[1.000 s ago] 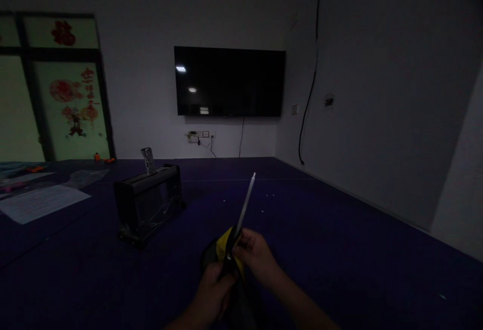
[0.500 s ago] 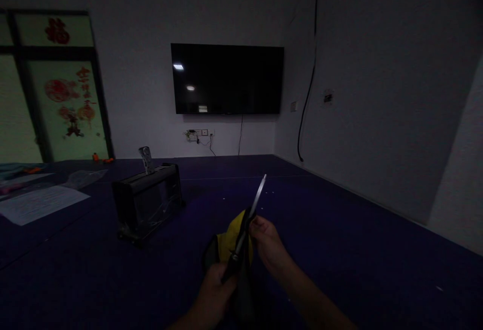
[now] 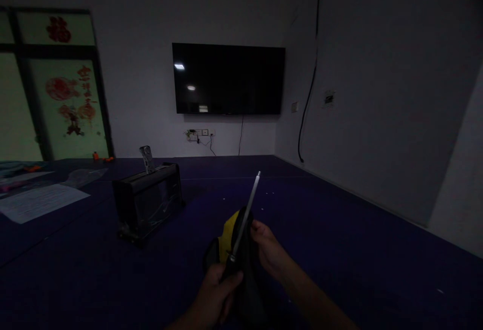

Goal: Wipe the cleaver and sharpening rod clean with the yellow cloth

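Note:
In the dim head view, my left hand point(image 3: 215, 292) is closed around the dark handle of a long silvery rod point(image 3: 249, 201), whose narrower tip points up and away. Behind and beside the rod hangs a yellow and dark-grey cloth piece point(image 3: 226, 235) with black edging. My right hand point(image 3: 269, 249) pinches the black edge of this cloth, to the right of the rod. The lower part of the cloth is very dark, so its full shape and kind are hard to make out.
A black-framed, see-through device point(image 3: 158, 204) stands to the left with a patterned upright piece point(image 3: 147, 159) on top. Printed paper point(image 3: 41, 201) and clear plastic point(image 3: 85, 176) lie farther left. Small white scraps dot the dark blue surface point(image 3: 339, 249). A television point(image 3: 228, 78) hangs on the wall.
The rod's tip has shifted slightly left, and more of the rod now shows in front of the cloth. My left thumb lies farther across the handle. My right hand keeps its hold.

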